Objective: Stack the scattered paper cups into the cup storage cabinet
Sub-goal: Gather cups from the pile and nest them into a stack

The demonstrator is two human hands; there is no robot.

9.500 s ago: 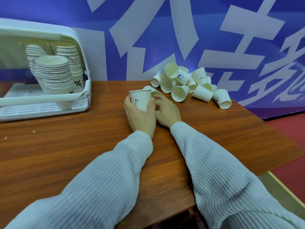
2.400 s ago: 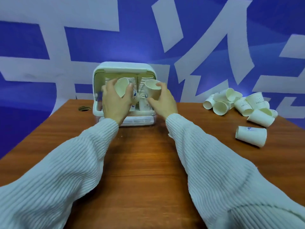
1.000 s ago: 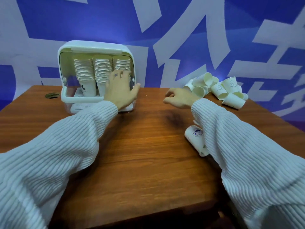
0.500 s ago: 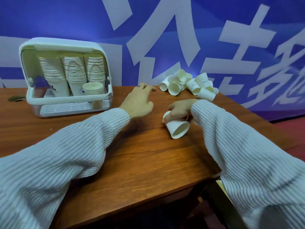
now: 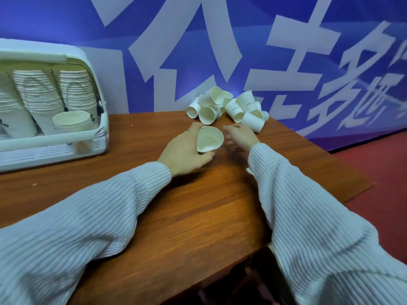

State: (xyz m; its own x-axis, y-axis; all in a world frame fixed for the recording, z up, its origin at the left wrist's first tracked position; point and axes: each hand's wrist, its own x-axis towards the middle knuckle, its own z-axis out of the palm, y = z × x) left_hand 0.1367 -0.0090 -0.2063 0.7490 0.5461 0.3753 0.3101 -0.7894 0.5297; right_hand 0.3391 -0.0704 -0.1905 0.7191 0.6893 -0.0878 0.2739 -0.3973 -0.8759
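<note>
Cabinet (image 5: pixel 97 137) far left, door open, stacks inside plus one short stack in front. Left hand (image 5: pixel 185 150) curls round a cup (image 5: pixel 209 139), mouth toward camera, likely for nesting. Right hand (image 5: pixel 241 135) empty, fingers loosely spread, reaching toward pile (image 5: pixel 229 106) at table (image 5: pixel 198 216) back edge.

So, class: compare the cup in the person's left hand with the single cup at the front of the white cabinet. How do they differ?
The held cup is tilted, its mouth facing the camera; the cabinet cup stands upright. The held cup is gripped by the left hand over the table; the cabinet cup sits untouched inside the cabinet. The held cup's rim looks squashed; the other's is round. Both are pale paper cups.
</note>
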